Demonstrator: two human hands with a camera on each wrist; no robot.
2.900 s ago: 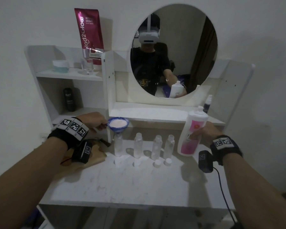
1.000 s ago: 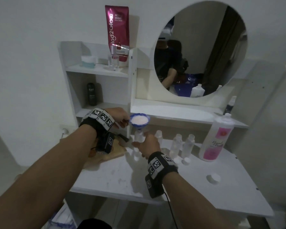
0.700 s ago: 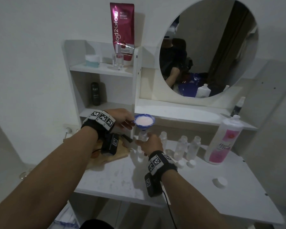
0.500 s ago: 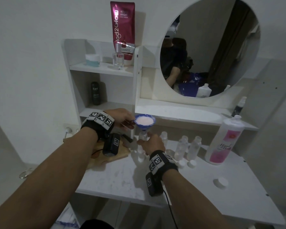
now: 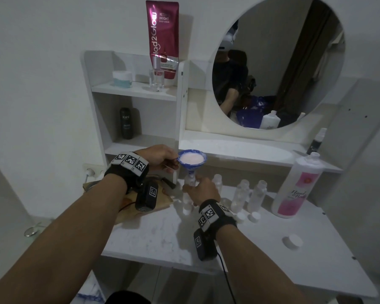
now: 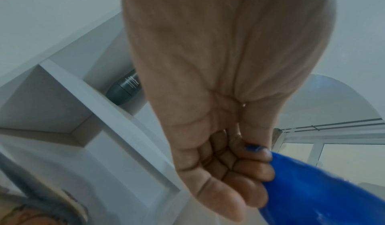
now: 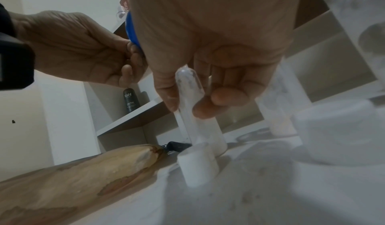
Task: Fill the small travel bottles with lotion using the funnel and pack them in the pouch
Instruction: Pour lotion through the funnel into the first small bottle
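A blue funnel (image 5: 192,160), full of pale pink lotion, sits with its spout in the leftmost small clear bottle (image 5: 188,183). My left hand (image 5: 173,163) pinches the funnel's tab at the rim; the left wrist view shows the hand (image 6: 256,154) on the blue funnel (image 6: 323,195). My right hand (image 5: 193,185) grips that bottle below the funnel; in the right wrist view thumb and fingers (image 7: 218,103) wrap the bottle (image 7: 200,129), with white lotion in its lower part. Three more small bottles (image 5: 241,191) stand to the right. The tan pouch (image 5: 162,200) lies left of them.
The big pink-labelled lotion bottle (image 5: 296,189) stands uncapped at the right, its cap (image 5: 293,241) on the white table (image 5: 162,238). Small white caps (image 5: 255,217) lie before the bottles, one (image 7: 198,164) by the held bottle. Shelves (image 5: 136,91) and a round mirror (image 5: 279,62) stand behind.
My right hand has let go of the big lotion bottle, which now stands at the right, and has taken hold of the leftmost small bottle. The left hand keeps the funnel in place.
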